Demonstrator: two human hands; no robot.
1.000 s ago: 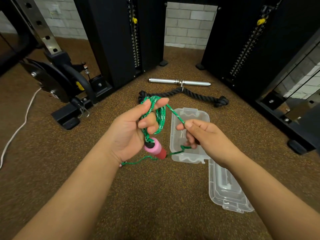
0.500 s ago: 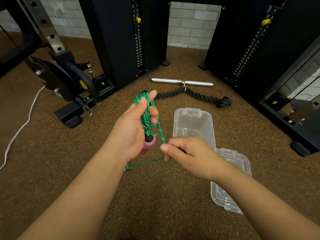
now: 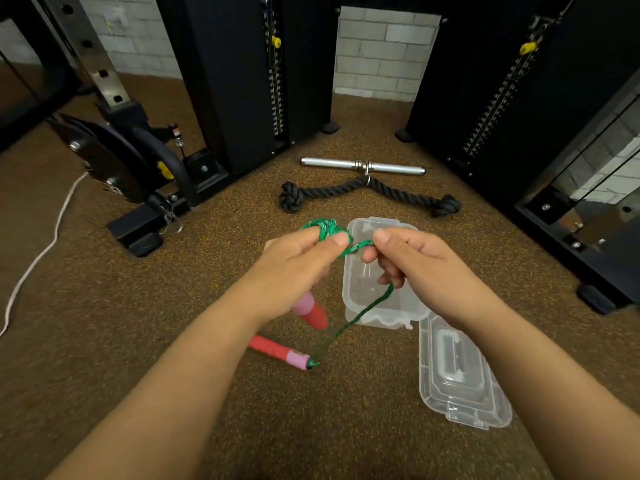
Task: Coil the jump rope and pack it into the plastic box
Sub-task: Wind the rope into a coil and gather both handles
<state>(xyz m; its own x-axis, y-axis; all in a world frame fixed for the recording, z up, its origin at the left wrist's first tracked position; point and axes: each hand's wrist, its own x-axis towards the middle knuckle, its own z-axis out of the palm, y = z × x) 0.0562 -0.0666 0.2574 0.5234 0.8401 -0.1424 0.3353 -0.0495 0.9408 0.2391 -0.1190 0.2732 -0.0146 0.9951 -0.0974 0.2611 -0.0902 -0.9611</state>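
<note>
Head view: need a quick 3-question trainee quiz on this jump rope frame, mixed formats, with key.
1. True or false: the lid is closed on the plastic box.
2. Multiple choice: which hand holds the bundle of coiled loops of the jump rope? A) left hand B) right hand C) neither
3. Fill in: the free handle hangs at the end of the rope, below the left ____.

Key
1. False: the lid lies on the floor beside the open box.
2. A: the left hand grips the loops, while the right hand pinches the strand leading away from them.
3. forearm
</note>
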